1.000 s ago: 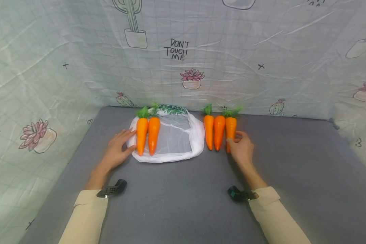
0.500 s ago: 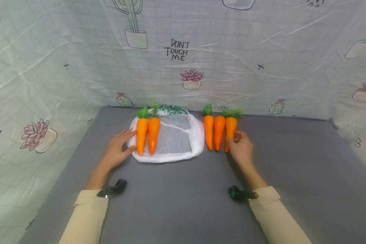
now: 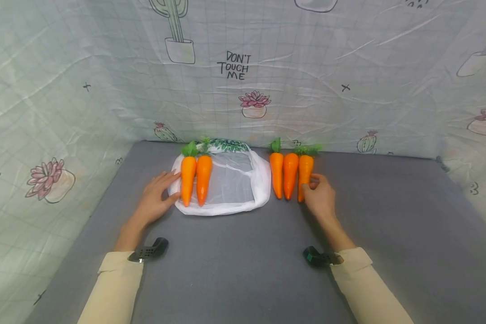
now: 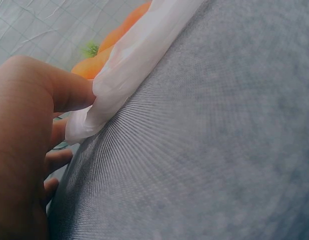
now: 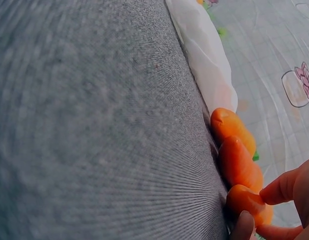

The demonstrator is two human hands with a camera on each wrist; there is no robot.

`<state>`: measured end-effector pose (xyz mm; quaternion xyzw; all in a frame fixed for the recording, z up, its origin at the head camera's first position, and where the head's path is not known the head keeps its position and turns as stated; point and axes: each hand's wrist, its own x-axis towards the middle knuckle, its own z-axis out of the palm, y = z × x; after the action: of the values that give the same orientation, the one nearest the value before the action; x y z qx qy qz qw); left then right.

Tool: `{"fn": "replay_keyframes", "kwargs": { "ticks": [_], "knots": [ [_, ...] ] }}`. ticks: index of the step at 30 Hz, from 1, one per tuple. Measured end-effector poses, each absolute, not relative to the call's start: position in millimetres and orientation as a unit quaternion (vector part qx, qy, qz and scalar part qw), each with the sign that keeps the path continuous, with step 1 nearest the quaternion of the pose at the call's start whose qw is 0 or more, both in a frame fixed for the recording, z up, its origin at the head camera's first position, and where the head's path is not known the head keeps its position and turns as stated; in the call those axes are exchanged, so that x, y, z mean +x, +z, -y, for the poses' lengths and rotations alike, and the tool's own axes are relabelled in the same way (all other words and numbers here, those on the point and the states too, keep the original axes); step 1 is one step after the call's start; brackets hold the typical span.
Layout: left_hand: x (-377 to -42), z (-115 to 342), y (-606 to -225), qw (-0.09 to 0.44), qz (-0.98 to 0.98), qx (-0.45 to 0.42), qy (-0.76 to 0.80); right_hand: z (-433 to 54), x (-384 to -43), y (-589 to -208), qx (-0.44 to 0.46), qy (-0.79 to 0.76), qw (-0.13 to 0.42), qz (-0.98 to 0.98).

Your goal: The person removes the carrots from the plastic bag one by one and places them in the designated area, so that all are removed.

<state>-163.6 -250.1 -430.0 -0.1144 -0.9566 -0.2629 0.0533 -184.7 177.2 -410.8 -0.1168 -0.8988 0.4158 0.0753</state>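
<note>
A white plastic bag [image 3: 260, 184] lies on the grey table with its mouth spread wide. Two orange carrots with green tops, a left one [image 3: 188, 177] and a right one [image 3: 204, 177], lie over its left part. My left hand [image 3: 155, 195] rests against the bag's left edge, thumb and fingers spread apart and touching the plastic. Right of the bag three carrots lie side by side: a near one [image 3: 277, 175], a middle one [image 3: 290, 175] and the rightmost carrot [image 3: 305, 168]. My right hand [image 3: 321, 195] pinches that rightmost carrot [image 5: 247, 200] between thumb and fingers, low on its body.
The grey table [image 3: 235, 270] reaches back to a patterned cloth [image 3: 299, 90] hung as a wall behind and on both sides. A dark device [image 3: 158, 247] is strapped on the left wrist, and another [image 3: 316, 256] on the right.
The rightmost carrot's tip has shifted slightly left, toward the middle carrot, with my right hand on it. My left hand and the bag stay in place.
</note>
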Motion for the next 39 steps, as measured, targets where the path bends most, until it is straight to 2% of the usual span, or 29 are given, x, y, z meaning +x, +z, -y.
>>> {"fn": "replay_keyframes", "kwargs": {
  "ticks": [39],
  "knots": [
    [-164.3, 252.4, -431.9, 0.057, 0.955, -0.121, -0.264, -178.1, -183.4, -407.5, -0.121, 0.405, 0.058, 0.904]
  ]
}}
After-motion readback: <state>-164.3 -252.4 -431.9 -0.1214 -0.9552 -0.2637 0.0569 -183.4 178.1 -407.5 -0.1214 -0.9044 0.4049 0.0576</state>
